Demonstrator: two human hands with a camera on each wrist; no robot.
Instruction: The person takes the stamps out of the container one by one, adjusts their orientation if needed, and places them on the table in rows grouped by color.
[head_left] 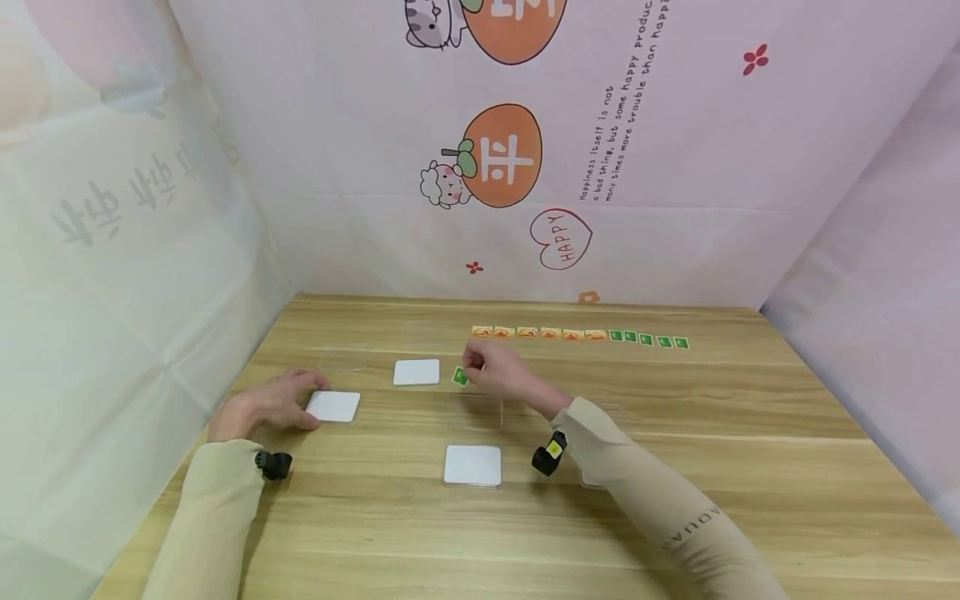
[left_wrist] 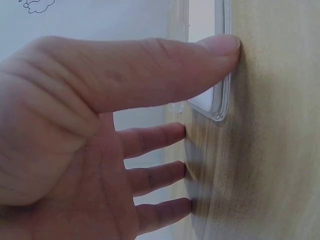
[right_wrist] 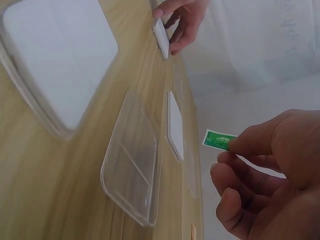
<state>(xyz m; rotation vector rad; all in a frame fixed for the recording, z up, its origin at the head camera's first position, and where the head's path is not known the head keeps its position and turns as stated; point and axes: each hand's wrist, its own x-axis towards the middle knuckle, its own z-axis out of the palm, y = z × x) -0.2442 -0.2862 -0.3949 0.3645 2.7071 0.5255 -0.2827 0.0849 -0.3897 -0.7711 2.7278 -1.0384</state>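
Note:
My right hand (head_left: 498,369) is raised over the table and pinches a small green sticker (right_wrist: 220,140) with a white border between thumb and forefinger. At the left, my left hand (head_left: 273,404) holds a white card in a clear case (head_left: 333,407), its thumb (left_wrist: 165,70) across one edge and a finger at the opposite side. The other left fingers reach down to the wood. Close by the right hand lie a white card (head_left: 417,372) and, under the wrist, an empty clear case lid (right_wrist: 131,160).
A cased white card (head_left: 472,465) lies nearer the front, and another (head_left: 592,480) is partly hidden by the right sleeve. Orange stickers (head_left: 527,333) and green stickers (head_left: 647,340) form a row at the back. A clear lid (head_left: 342,358) lies behind the left hand. Printed cloth (head_left: 675,167) walls the table.

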